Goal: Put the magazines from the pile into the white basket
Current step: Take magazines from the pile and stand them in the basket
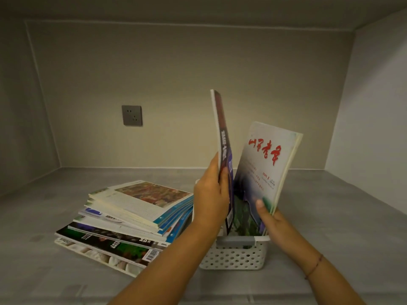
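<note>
A white perforated basket [235,256] stands on the grey surface near the middle. Two magazines stand upright in it. My left hand [211,199] grips a dark-covered magazine [223,139] by its edge, seen almost side-on. My right hand [271,216] pinches a pale magazine with red lettering [262,168], thumb on its cover, leaning it to the right. To the left of the basket lies the pile of magazines [130,219], several stacked unevenly, the top one showing a reddish picture.
The grey surface [330,216] sits inside a recess with beige walls at the back and both sides. A grey wall socket [132,115] is on the back wall, above the pile.
</note>
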`<state>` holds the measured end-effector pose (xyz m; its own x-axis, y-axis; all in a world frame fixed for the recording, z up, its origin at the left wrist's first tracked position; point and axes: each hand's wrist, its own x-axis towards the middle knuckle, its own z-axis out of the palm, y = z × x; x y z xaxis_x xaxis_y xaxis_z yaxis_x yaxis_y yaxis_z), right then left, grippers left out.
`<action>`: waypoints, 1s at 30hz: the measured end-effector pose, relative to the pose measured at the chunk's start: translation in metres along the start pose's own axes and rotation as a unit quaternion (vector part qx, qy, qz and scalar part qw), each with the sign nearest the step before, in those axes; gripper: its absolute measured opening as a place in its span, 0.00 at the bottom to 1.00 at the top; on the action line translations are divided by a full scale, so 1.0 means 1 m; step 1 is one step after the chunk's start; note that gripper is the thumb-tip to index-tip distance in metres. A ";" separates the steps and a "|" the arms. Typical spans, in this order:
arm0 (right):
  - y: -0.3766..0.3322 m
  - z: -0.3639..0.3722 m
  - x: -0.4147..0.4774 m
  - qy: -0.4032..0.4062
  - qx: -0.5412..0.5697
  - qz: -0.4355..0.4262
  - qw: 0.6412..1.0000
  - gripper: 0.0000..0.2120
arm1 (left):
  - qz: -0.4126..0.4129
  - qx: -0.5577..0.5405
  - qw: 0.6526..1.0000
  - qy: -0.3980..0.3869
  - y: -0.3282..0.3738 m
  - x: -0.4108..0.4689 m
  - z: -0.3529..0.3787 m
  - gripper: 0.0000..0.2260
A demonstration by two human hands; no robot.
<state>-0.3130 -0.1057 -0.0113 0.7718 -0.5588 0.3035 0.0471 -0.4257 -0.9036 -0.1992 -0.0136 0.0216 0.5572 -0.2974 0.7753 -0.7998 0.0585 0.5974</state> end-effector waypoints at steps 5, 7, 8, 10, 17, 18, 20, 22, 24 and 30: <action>-0.004 -0.001 0.000 0.000 0.046 -0.027 0.999 0.42 | -0.006 0.000 0.991 -0.133 -0.003 -0.002 0.005 0.13; -0.005 -0.001 0.000 -0.008 0.076 -0.037 0.996 0.36 | -0.026 -0.054 0.982 -0.180 -0.004 -0.003 0.004 0.12; -0.005 -0.002 0.000 -0.010 0.088 -0.042 0.995 0.34 | -0.038 -0.079 0.975 -0.206 -0.005 -0.003 0.004 0.13; -0.002 -0.004 0.002 -0.007 0.103 -0.049 0.993 0.35 | -0.052 -0.116 0.956 -0.264 -0.005 -0.004 0.002 0.14; 0.000 -0.011 0.010 -0.026 0.060 -0.042 0.997 0.37 | -0.129 -0.219 0.849 -0.462 -0.013 -0.001 -0.007 0.22; -0.001 -0.011 0.010 -0.030 0.054 -0.046 0.997 0.37 | -0.127 -0.206 0.840 -0.486 -0.016 -0.001 -0.007 0.25; -0.002 -0.013 0.011 -0.038 0.043 -0.054 0.997 0.40 | -0.144 -0.206 0.818 -0.518 -0.019 0.002 -0.008 0.30; -0.005 -0.012 0.012 -0.051 0.018 -0.059 0.997 0.42 | -0.183 -0.221 0.794 -0.535 -0.022 0.005 -0.008 0.30; -0.007 -0.010 0.013 -0.058 -0.001 -0.055 0.997 0.42 | -0.170 -0.176 0.808 -0.537 -0.021 0.005 -0.007 0.26; 0.002 -0.007 0.016 0.001 -0.025 -0.040 0.999 0.32 | -0.126 -0.055 0.834 -0.535 -0.023 -0.001 0.007 0.25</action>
<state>-0.3053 -0.1205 -0.0058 0.7655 -0.5230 0.3747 0.0766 -0.5041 -0.8602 -0.1826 -0.0215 0.0056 0.1403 -0.9896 0.0305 -0.6298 -0.0655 0.7740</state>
